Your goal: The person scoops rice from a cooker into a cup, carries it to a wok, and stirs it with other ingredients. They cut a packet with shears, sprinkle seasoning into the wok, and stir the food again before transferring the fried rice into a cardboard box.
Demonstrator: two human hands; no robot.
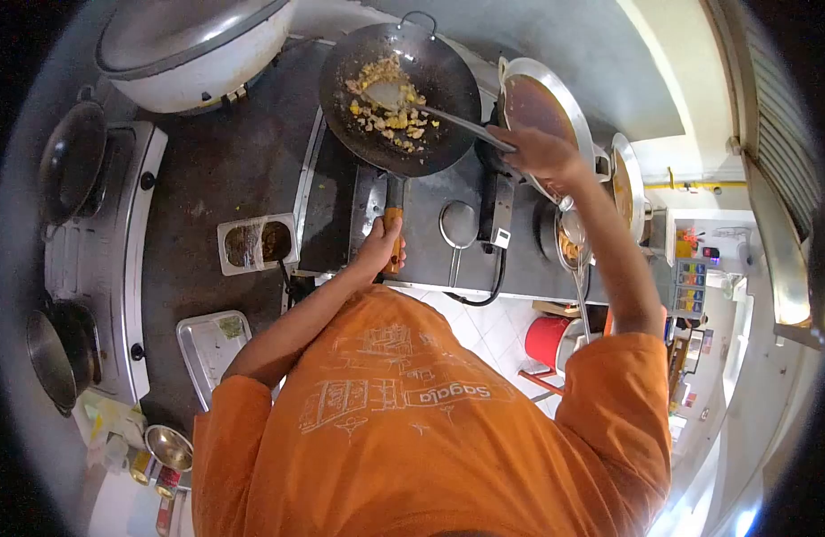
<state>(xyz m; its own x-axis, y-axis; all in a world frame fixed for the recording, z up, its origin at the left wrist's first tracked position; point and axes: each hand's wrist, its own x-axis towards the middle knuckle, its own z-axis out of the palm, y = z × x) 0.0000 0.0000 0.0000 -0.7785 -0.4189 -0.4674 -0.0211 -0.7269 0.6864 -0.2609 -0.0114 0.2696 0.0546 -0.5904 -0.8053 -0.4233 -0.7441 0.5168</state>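
A black wok sits at the top middle of the head view, its wooden handle pointing back to me. My left hand is wrapped around that handle. Inside the wok lies chopped food in yellow and light brown bits. My right hand grips the long metal shaft of a wok spatula. The spatula's rounded head rests among the food, partly covered by it.
Right of the wok stands a large pot of brown liquid. A small strainer lies on the counter. To the left are a plastic-covered container, a metal tray and a two-burner stove with pans. A big lidded pot stands behind.
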